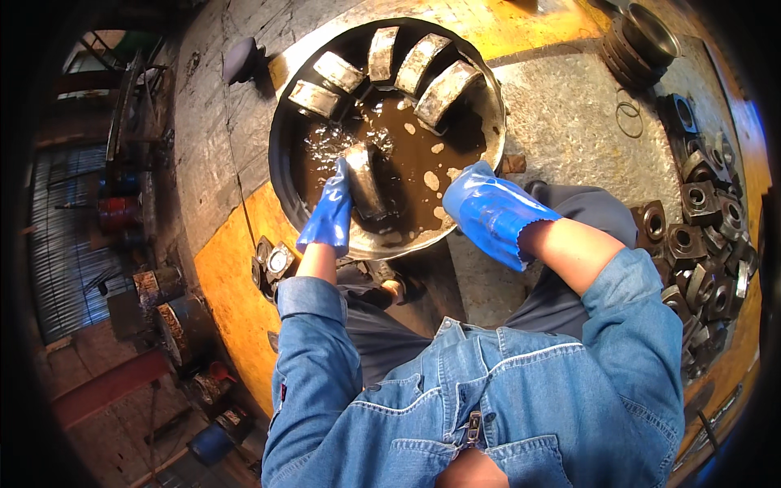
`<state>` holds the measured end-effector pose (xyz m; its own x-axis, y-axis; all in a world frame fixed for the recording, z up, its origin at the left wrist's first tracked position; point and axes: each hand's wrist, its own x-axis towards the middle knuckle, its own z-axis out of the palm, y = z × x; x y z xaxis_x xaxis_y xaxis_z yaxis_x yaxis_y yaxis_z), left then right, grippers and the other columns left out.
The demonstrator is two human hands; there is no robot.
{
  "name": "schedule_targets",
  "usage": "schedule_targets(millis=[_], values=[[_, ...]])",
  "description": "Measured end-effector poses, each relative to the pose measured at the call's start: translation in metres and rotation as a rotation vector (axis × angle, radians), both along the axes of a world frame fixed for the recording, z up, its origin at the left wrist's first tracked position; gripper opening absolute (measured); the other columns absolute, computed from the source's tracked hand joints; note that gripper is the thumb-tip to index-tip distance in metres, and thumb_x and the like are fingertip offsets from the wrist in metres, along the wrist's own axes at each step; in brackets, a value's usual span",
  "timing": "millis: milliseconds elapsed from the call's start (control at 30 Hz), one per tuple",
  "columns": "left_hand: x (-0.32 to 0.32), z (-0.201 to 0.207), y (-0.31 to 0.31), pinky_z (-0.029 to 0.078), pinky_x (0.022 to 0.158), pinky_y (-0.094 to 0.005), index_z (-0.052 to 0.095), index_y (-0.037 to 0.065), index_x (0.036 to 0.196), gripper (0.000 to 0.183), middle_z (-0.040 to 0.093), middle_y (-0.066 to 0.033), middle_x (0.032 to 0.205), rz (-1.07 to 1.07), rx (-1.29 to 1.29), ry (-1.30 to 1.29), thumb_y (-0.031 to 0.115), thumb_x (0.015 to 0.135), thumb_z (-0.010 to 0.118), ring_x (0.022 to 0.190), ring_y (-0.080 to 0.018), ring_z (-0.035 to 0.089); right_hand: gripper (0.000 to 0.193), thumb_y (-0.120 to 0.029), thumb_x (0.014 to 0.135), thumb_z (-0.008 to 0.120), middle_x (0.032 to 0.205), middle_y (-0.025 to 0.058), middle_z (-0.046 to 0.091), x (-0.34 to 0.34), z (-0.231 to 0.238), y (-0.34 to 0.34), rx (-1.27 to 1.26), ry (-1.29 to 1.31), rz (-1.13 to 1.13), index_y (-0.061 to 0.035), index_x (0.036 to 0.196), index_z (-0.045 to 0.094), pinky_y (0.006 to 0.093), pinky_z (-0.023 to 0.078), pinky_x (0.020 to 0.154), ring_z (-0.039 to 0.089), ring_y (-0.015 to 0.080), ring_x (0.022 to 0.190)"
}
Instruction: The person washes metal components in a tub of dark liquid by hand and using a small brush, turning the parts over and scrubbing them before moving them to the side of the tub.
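A round, dark-rimmed basin point(493, 98) holds murky brown liquid. In its left half a curved metal block point(368, 183) stands tilted and wet, partly in the liquid. My left hand point(332, 207), in a blue rubber glove, grips that block along its left side; the thumb shows and the other fingers are mostly hidden. At the basin's right rim is my right hand point(492, 203), gloved in the same blue, apart from the block. Its fingers bunch into a blurred rounded shape, so their state is unclear. Several more curved metal blocks point(382, 54) lean along the basin's far wall.
Many dark metal parts with round holes point(698, 199) lie heaped at the right. Stacked metal rings point(651, 37) stand at the far right, with thin rings point(628, 118) below them. A dark rounded object point(241, 61) sits left of the basin. Small metal parts point(278, 259) lie near my left forearm.
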<state>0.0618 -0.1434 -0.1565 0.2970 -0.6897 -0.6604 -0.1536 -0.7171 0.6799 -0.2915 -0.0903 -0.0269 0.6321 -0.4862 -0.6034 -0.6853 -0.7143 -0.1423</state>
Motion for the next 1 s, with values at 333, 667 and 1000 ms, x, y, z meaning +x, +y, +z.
schedule_targets(millis=[333,667,1000], values=[[-0.055,0.117,0.095,0.053,0.085,-0.0337,0.076,-0.003,0.118,0.039,0.077,-0.0067,0.1,-0.185,-0.391,-0.303,0.033,0.106,0.065,0.089,-0.0165,0.066,0.028,-0.033,0.098,0.073,0.122,0.0006,0.08,-0.007,0.048,-0.018,0.196,-0.021,-0.238,-0.0245,0.125,0.079,0.0425,0.06,0.096,0.076,0.0257,0.113],[-0.119,0.135,0.105,0.058,0.094,-0.0375,0.055,-0.001,0.148,0.078,0.071,-0.0191,0.138,0.041,-0.084,0.394,0.064,0.106,0.058,0.117,-0.0279,0.072,0.028,-0.026,0.105,0.068,0.083,0.0065,0.076,-0.078,0.014,-0.029,0.598,-1.151,-1.117,-0.0001,0.11,0.077,0.0296,0.054,0.066,0.068,0.0125,0.07],[-0.116,0.138,0.078,0.051,0.062,-0.0306,0.066,0.0,0.118,0.026,0.077,-0.0156,0.104,0.186,-0.086,0.415,0.02,0.108,0.053,0.081,-0.0247,0.074,0.051,-0.041,0.099,0.073,0.124,0.0126,0.077,-0.05,0.032,-0.005,0.007,-0.685,-0.574,-0.0093,0.138,0.068,0.0432,0.058,0.098,0.075,0.0317,0.11]])
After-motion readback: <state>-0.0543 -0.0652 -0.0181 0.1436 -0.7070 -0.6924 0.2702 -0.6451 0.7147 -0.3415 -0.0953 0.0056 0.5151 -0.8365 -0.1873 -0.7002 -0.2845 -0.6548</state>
